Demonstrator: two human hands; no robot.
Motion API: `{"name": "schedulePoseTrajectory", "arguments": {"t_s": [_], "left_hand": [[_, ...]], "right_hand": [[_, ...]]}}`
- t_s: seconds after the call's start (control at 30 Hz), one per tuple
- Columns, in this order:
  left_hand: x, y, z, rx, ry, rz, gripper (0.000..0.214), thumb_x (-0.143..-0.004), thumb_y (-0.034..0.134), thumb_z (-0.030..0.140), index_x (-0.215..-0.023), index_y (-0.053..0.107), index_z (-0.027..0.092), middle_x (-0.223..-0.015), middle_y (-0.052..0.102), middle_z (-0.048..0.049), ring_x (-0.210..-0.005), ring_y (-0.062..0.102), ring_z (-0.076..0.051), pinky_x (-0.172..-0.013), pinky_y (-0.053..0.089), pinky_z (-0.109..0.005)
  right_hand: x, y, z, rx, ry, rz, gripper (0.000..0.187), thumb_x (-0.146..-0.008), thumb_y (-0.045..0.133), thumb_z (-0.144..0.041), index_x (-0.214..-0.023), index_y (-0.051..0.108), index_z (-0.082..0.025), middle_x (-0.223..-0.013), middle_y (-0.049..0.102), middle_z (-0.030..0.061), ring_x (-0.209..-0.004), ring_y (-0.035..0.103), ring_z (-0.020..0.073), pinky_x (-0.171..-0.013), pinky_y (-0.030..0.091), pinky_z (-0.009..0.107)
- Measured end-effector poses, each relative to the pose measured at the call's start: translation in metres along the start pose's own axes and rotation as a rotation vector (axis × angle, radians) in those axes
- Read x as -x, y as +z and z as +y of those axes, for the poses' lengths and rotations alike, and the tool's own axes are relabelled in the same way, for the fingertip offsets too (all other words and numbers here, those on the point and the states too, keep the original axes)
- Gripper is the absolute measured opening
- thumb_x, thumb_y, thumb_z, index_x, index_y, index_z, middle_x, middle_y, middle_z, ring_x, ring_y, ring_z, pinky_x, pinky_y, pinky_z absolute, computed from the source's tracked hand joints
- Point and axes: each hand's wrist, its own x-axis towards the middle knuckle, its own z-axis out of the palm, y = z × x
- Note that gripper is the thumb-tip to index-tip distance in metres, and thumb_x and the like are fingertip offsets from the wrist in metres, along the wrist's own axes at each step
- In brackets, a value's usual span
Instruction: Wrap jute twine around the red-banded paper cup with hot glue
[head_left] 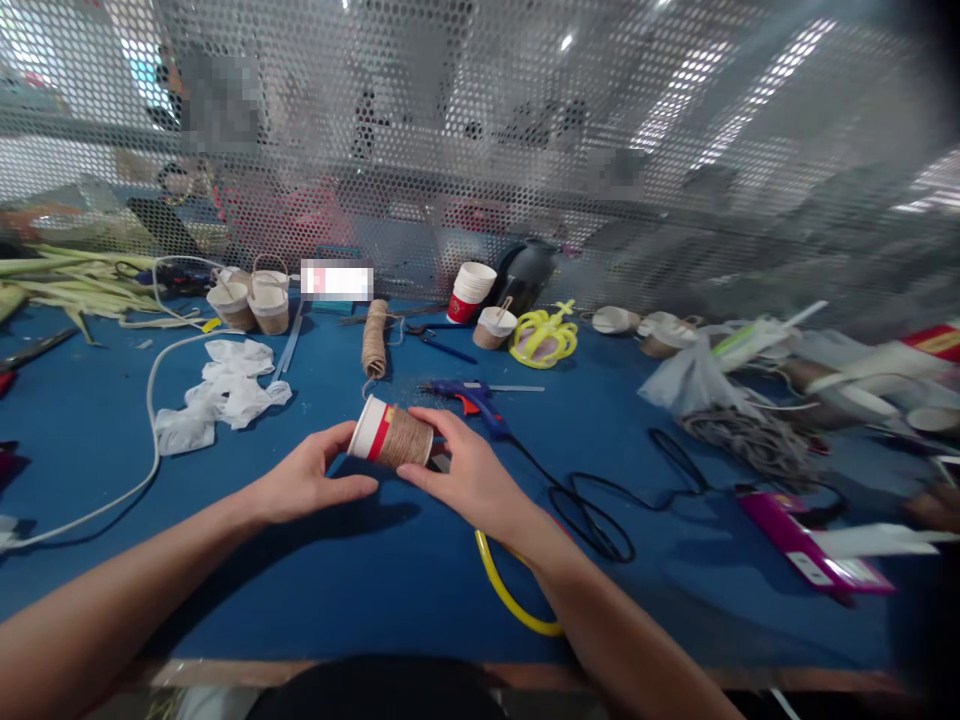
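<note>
A paper cup lies on its side in the air above the blue table, its open rim toward the left. Brown twine is wound round its base half; a red and white band still shows near the rim. My right hand grips the twine-wrapped end between thumb and fingers. At the rim, my left hand steadies the cup, with its fingers partly hidden behind it and the thumb stretched below. Beyond the cup stands a roll of twine. A blue glue gun with a glue stick in its back lies just past my right hand.
Twine-wrapped cups, stacked paper cups and a yellow crown-shaped piece line the back, before a perforated metal screen. White crumpled plastic lies left. Black cable, grey cord and a magenta box lie right.
</note>
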Motion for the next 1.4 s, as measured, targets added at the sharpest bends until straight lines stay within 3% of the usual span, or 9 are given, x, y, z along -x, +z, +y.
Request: {"name": "schedulePoseTrajectory", "arguments": {"t_s": [0.13, 0.3, 0.4, 0.87, 1.07, 1.2, 1.4], "left_hand": [[-0.002, 0.001, -0.005, 0.107, -0.067, 0.092, 0.037, -0.069, 0.065, 0.027, -0.102, 0.054, 0.014, -0.095, 0.062, -0.0063, -0.086, 0.056, -0.019, -0.079, 0.042, -0.030], [-0.008, -0.003, -0.018, 0.269, 0.057, 0.484, 0.018, -0.077, 0.056, 0.030, -0.090, 0.055, 0.017, -0.083, 0.059, -0.0011, -0.081, 0.053, -0.013, -0.073, 0.040, -0.022], [-0.014, -0.007, -0.024, 0.220, 0.114, 0.581, 0.017, -0.073, 0.060, 0.024, -0.089, 0.055, 0.018, -0.077, 0.057, 0.0012, -0.076, 0.053, -0.010, -0.072, 0.039, -0.021], [-0.018, -0.012, -0.031, 0.191, 0.123, 0.541, 0.002, -0.071, 0.054, 0.015, -0.070, 0.054, 0.017, -0.062, 0.056, 0.0036, -0.062, 0.051, -0.009, -0.062, 0.038, -0.020], [-0.019, -0.012, -0.031, 0.145, 0.082, 0.515, 0.026, -0.078, 0.046, 0.025, -0.056, 0.054, 0.015, -0.059, 0.054, 0.0009, -0.062, 0.047, -0.011, -0.063, 0.036, -0.022], [-0.014, -0.008, -0.025, 0.141, 0.071, 0.494, 0.021, -0.079, 0.048, 0.033, -0.067, 0.054, 0.016, -0.064, 0.052, 0.0024, -0.064, 0.047, -0.011, -0.063, 0.037, -0.021], [-0.005, 0.003, -0.017, 0.065, -0.064, 0.273, 0.032, -0.066, 0.066, 0.033, -0.089, 0.057, 0.012, -0.076, 0.059, -0.0016, -0.067, 0.052, -0.013, -0.065, 0.041, -0.024]], "right_hand": [[0.000, 0.011, 0.010, 0.143, -0.190, 0.045, 0.052, -0.069, 0.062, -0.019, -0.116, 0.041, -0.018, -0.116, 0.047, 0.0095, -0.108, 0.046, 0.0196, -0.092, 0.039, 0.037], [-0.006, 0.014, 0.020, 0.234, -0.223, 0.120, 0.050, -0.068, 0.060, -0.017, -0.114, 0.040, -0.017, -0.113, 0.048, 0.0106, -0.107, 0.046, 0.0209, -0.093, 0.038, 0.038], [-0.008, 0.015, 0.023, 0.278, -0.225, 0.162, 0.048, -0.068, 0.061, -0.018, -0.112, 0.041, -0.018, -0.111, 0.049, 0.0107, -0.105, 0.048, 0.0217, -0.091, 0.039, 0.039], [-0.007, 0.017, 0.021, 0.325, -0.275, 0.198, 0.047, -0.069, 0.061, -0.019, -0.111, 0.040, -0.018, -0.109, 0.050, 0.0111, -0.104, 0.049, 0.0224, -0.089, 0.041, 0.040], [-0.004, 0.020, 0.020, 0.340, -0.324, 0.198, 0.049, -0.068, 0.060, -0.017, -0.112, 0.039, -0.017, -0.110, 0.049, 0.0115, -0.105, 0.047, 0.0225, -0.090, 0.040, 0.040], [-0.003, 0.021, 0.017, 0.368, -0.335, 0.176, 0.048, -0.070, 0.059, -0.018, -0.113, 0.038, -0.017, -0.111, 0.048, 0.0118, -0.106, 0.046, 0.0231, -0.091, 0.040, 0.041], [0.000, 0.023, 0.013, 0.416, -0.361, 0.152, 0.050, -0.070, 0.057, -0.017, -0.116, 0.037, -0.020, -0.113, 0.046, 0.0117, -0.108, 0.042, 0.0261, -0.093, 0.037, 0.047]]}}
